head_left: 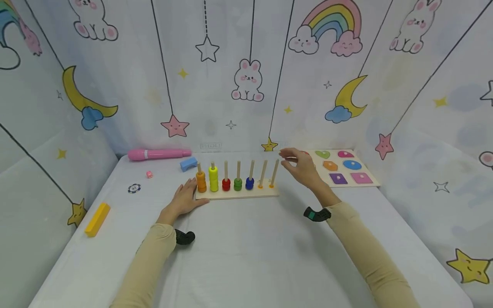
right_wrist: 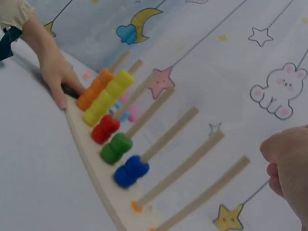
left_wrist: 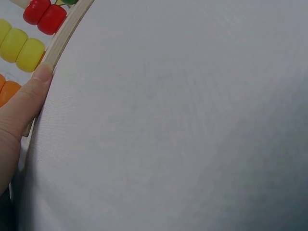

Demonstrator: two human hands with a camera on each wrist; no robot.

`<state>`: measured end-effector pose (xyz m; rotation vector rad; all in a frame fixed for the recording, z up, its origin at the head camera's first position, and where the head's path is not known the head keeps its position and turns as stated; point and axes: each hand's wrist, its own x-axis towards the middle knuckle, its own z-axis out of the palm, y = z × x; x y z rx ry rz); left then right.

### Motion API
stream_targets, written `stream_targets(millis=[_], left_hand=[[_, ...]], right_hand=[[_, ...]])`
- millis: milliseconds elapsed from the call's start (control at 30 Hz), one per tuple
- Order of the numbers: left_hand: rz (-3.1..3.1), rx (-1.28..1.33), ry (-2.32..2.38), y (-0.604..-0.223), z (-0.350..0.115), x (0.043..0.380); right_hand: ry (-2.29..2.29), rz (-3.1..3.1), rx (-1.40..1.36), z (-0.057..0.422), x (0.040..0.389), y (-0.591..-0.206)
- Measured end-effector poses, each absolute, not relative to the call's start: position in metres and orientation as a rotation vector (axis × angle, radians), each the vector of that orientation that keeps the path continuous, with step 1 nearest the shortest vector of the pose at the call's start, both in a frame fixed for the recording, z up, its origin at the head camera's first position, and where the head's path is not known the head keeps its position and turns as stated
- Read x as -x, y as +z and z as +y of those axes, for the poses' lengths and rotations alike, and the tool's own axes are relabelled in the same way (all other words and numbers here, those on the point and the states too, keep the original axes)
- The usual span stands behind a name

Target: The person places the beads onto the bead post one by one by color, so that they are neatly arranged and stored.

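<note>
A wooden counting stacker stands on the table, its pegs upright in a row. Orange beads and yellow beads stack high at the left. Shorter stacks of red beads, green beads and blue beads follow, and the two rightmost pegs are bare. My left hand holds the board's left end, the thumb along its front edge. Just right of the last peg hovers my right hand, fingers loosely bent, with nothing visible between them.
Behind my right hand lies a shape puzzle board. A pink marker-like stick, a blue block, a small pink piece, a round black-and-white token and a yellow bar lie at the left. A patterned curtain surrounds the table.
</note>
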<state>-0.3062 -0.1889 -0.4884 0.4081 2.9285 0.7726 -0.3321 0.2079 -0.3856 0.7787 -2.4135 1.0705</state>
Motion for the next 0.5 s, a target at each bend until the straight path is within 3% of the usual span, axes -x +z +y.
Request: stream_targets(millis=[500], left_hand=[[2.918,-0.394,0.741,-0.488,-0.189,0.308]], right_hand=[[1.05,-2.63,-0.49,0.336,0.257,-0.438]])
